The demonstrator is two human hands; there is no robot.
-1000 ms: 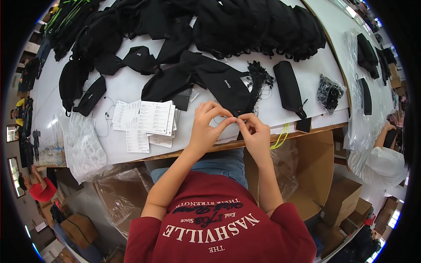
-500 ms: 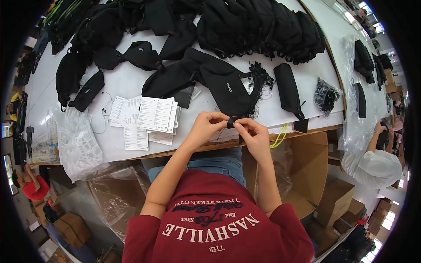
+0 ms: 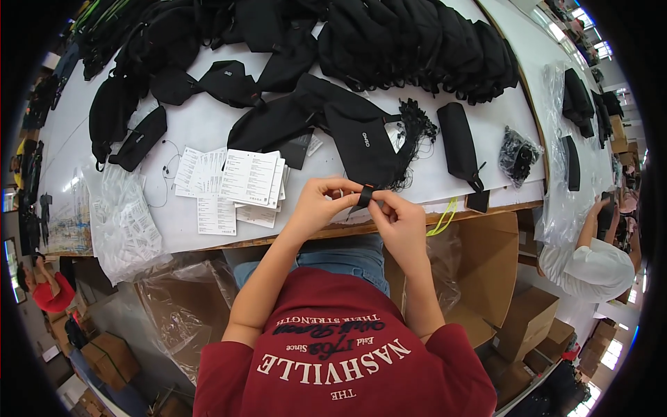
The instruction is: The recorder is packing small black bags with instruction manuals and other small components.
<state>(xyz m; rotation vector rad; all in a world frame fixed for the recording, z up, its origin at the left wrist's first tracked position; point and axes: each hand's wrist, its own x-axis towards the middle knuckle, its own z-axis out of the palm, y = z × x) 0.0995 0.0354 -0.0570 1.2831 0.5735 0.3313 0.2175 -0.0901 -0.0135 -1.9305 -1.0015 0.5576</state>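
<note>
My left hand and my right hand meet at the front edge of the white table. Both pinch a small black strap end that hangs from a flat black bag lying just beyond my fingers. The fingertips of both hands are closed on the strap piece. A bundle of thin black cords lies at the bag's right side.
A fan of white paper tags lies left of my hands, beside clear plastic bags. Piles of black bags fill the far table. A black pouch lies to the right. Open cardboard boxes stand below. Another person works at right.
Both hands have drawn slightly back toward me and lower, still together on the strap piece. The view has shifted a little.
</note>
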